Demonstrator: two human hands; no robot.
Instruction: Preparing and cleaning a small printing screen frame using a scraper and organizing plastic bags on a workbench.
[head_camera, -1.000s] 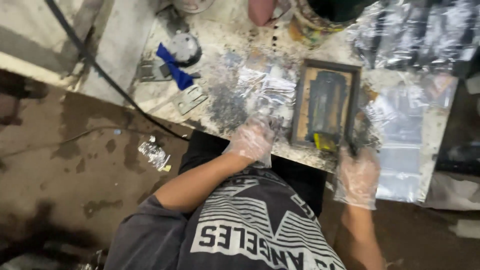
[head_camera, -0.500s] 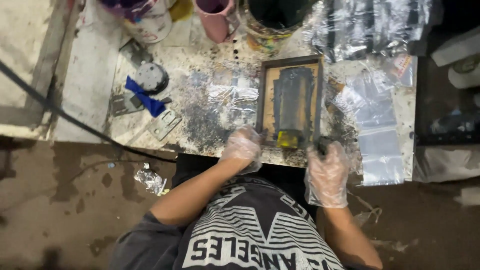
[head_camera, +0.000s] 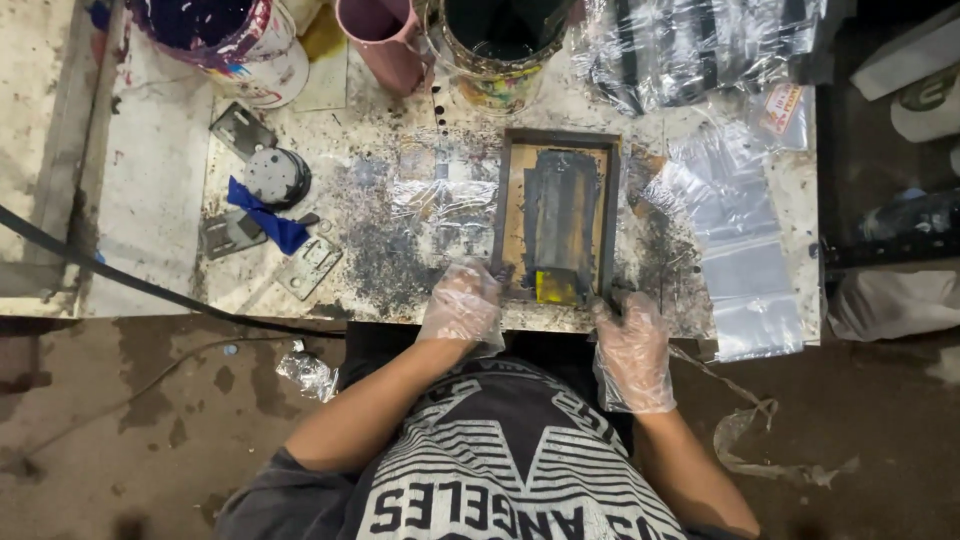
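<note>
While gloved, left hand (head_camera: 462, 305) and right hand (head_camera: 630, 335) grip near corners of wooden frame (head_camera: 556, 218) at tabletop (head_camera: 160, 190) front edge, fingers curled. Little free room around. Behind: dark-filled paint can (head_camera: 500, 45), pink cup (head_camera: 385, 40), bucket (head_camera: 225, 40), all cut off. Right fingertips hard to make out.

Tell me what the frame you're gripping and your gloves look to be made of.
The frame looks like wood: brown, matte rails, square-cut and smeared with dark ink, around a flat dark-coated panel. The gloves on the left hand and right hand look like thin clear plastic film: see-through, loose, wrinkled and glossy, baggy at the wrists.
</note>
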